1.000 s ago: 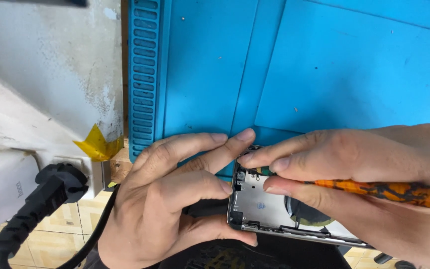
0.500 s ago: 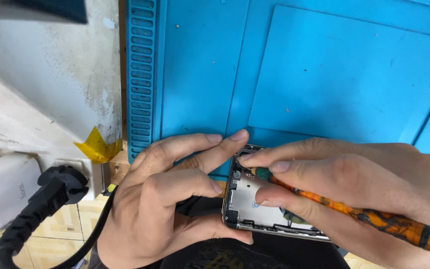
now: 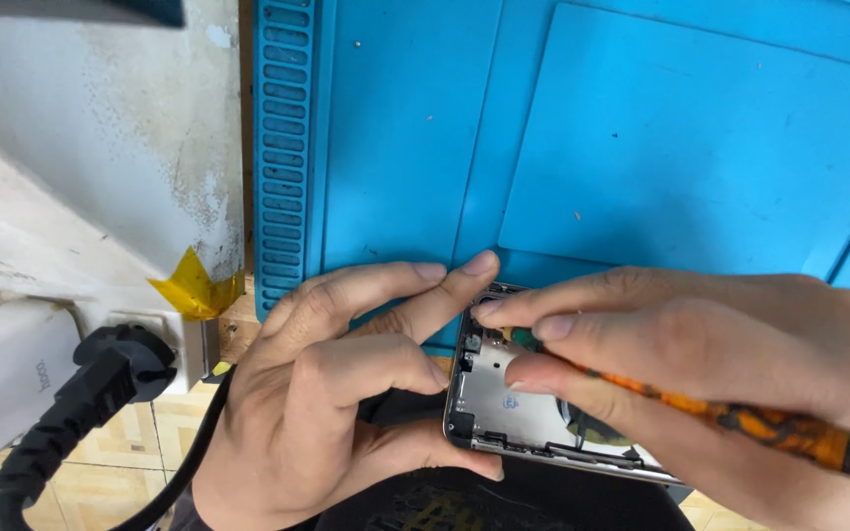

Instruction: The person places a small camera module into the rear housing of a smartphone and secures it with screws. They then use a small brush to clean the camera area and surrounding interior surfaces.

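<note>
Fingers (image 3: 386, 295) of the left hand (image 3: 327, 393) are seen curled round the near-left corner of an opened phone body (image 3: 504, 403), thumb under its lower edge, index and middle fingers laid across its top edge; closed on it. The right hand (image 3: 700, 364) is pinched shut on an orange-and-black screwdriver (image 3: 779, 433), its fingertips bunched at the phone's upper end, so the tip is hidden.

Head view, against the two earlier pictures: the screwdriver handle has been swung from nearly level to slanting down toward the lower right, and the phone sits slightly more to the left in frame. The grip of both hands is unchanged. Judged from that, the tool is being worked or turned at one spot near the top edge, not moved to a new one.

The phone body is shown open side up: silver metal inner plate, small black parts along the left edge, dark round area partly under the right hand. It is held at the near edge of a blue mat (image 3: 582, 128) on the tabletop, partly over dark fabric (image 3: 464, 501). A black plug (image 3: 115, 369) is seen at left, yellow tape (image 3: 194, 285) beside it.
</note>
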